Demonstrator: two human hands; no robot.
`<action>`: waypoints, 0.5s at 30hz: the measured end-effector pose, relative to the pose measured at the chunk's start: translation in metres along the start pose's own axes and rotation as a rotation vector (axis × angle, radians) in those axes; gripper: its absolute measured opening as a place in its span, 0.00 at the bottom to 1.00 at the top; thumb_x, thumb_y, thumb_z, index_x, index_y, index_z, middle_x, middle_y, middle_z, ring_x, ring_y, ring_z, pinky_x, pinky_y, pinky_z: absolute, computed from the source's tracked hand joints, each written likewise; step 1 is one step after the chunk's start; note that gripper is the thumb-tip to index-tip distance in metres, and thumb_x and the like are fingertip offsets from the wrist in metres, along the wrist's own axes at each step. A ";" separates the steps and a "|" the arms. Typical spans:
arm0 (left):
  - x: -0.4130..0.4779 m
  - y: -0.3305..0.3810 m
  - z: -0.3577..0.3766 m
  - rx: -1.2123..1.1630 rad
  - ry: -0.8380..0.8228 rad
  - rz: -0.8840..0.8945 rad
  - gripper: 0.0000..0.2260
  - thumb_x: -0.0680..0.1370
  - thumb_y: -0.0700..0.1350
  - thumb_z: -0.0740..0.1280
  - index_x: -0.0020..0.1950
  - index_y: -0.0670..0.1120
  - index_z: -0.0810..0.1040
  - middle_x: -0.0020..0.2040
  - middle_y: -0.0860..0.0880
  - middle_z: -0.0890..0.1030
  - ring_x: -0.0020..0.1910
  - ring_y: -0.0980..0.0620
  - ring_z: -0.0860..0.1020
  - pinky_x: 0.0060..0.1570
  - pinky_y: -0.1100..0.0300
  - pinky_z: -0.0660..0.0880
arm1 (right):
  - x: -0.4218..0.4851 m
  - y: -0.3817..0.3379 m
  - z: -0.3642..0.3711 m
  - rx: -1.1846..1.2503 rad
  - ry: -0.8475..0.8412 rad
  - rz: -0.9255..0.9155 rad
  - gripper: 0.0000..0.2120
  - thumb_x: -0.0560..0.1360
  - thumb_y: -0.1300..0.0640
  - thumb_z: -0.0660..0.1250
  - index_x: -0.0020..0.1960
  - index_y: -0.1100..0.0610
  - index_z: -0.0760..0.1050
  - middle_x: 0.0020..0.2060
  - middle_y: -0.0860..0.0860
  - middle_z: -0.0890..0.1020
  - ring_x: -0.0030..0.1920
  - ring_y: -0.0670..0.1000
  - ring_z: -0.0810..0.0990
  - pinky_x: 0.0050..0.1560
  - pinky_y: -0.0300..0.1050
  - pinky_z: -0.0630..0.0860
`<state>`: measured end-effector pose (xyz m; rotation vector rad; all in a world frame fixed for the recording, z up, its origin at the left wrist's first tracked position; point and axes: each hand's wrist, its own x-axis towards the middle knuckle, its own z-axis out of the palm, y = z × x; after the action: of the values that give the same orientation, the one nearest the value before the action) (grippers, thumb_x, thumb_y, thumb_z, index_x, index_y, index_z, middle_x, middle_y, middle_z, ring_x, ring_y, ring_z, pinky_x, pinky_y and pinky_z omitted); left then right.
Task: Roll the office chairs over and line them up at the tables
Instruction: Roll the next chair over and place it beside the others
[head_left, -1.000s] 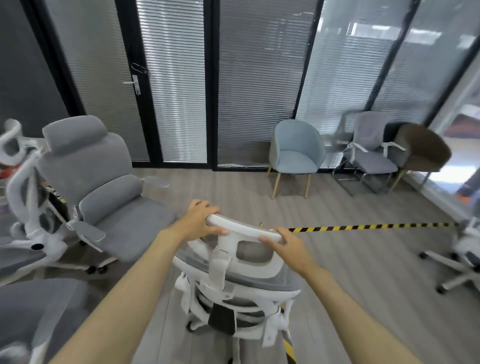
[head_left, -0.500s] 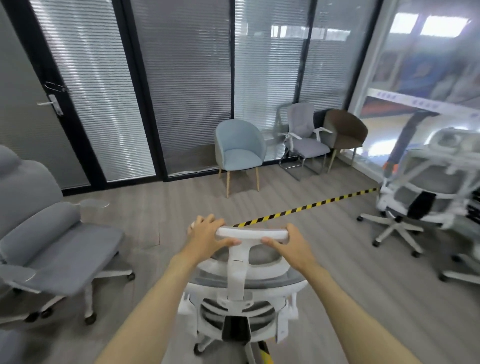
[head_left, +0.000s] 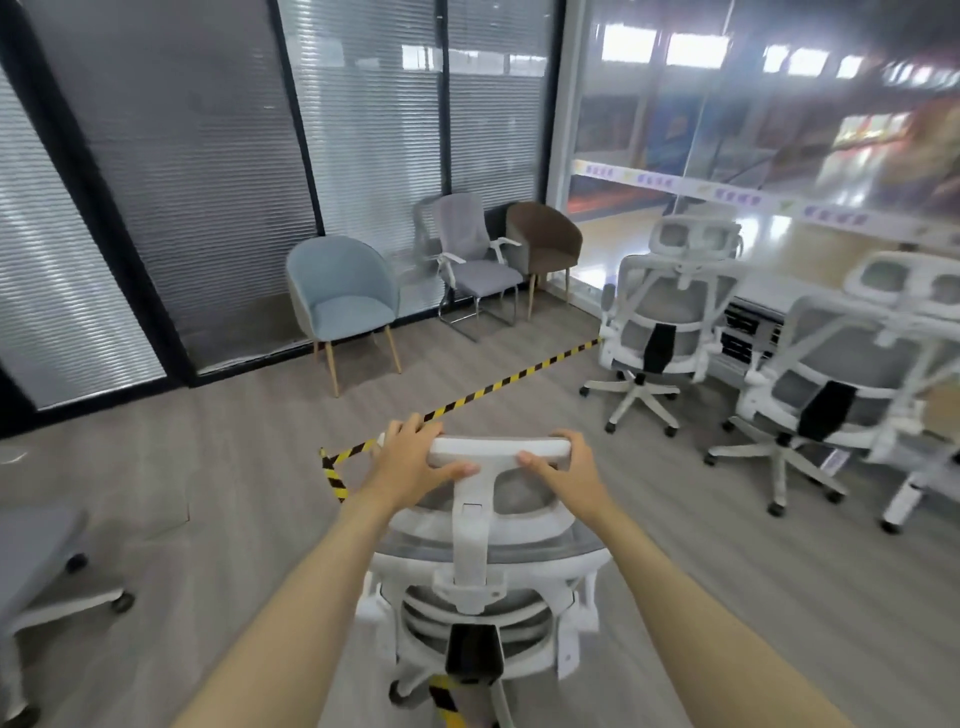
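A white-framed office chair with grey mesh (head_left: 475, 577) stands right in front of me, seen from behind. My left hand (head_left: 413, 462) grips the left end of its white headrest bar, fingers curled over the top. My right hand (head_left: 569, 467) grips the right end the same way. To the right, two matching white mesh office chairs (head_left: 662, 317) (head_left: 831, 384) stand side by side with their backs to me, at a white table (head_left: 769, 306) by the glass wall.
A blue tub chair (head_left: 340, 299), a grey visitor chair (head_left: 475, 260) and a brown tub chair (head_left: 548, 239) stand along the blinds. Yellow-black tape (head_left: 493, 387) crosses the wood floor. A grey office chair's base (head_left: 62, 592) sits at the left edge.
The view has swung to the right with the chair I hold. The white chairs on the right are now nearer and the grey chair has slid off to the left edge. Both hands keep their hold.
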<state>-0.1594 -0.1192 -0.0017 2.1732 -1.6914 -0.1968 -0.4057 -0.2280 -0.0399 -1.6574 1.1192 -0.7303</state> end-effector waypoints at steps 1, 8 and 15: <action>0.001 0.018 0.007 -0.008 -0.028 0.035 0.32 0.65 0.80 0.63 0.56 0.57 0.71 0.54 0.57 0.67 0.56 0.52 0.65 0.58 0.42 0.72 | -0.008 0.002 -0.019 -0.011 0.004 0.016 0.47 0.56 0.20 0.73 0.66 0.43 0.65 0.68 0.51 0.69 0.64 0.51 0.75 0.63 0.53 0.78; 0.006 0.145 0.070 -0.060 -0.006 0.218 0.35 0.63 0.77 0.70 0.60 0.55 0.76 0.65 0.54 0.69 0.66 0.49 0.65 0.62 0.42 0.70 | -0.051 0.020 -0.106 -0.665 0.218 -0.103 0.46 0.60 0.24 0.73 0.73 0.40 0.68 0.80 0.47 0.58 0.82 0.59 0.45 0.72 0.75 0.58; 0.024 0.258 0.118 -0.044 -0.035 0.326 0.33 0.65 0.73 0.73 0.62 0.56 0.75 0.64 0.54 0.70 0.62 0.47 0.68 0.60 0.42 0.71 | -0.065 0.051 -0.228 -0.788 0.158 0.065 0.39 0.61 0.37 0.82 0.65 0.49 0.72 0.69 0.51 0.69 0.75 0.62 0.56 0.67 0.72 0.67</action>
<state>-0.4259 -0.2194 -0.0102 1.8391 -2.0085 -0.1810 -0.6430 -0.2612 -0.0054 -2.2139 1.7048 -0.3908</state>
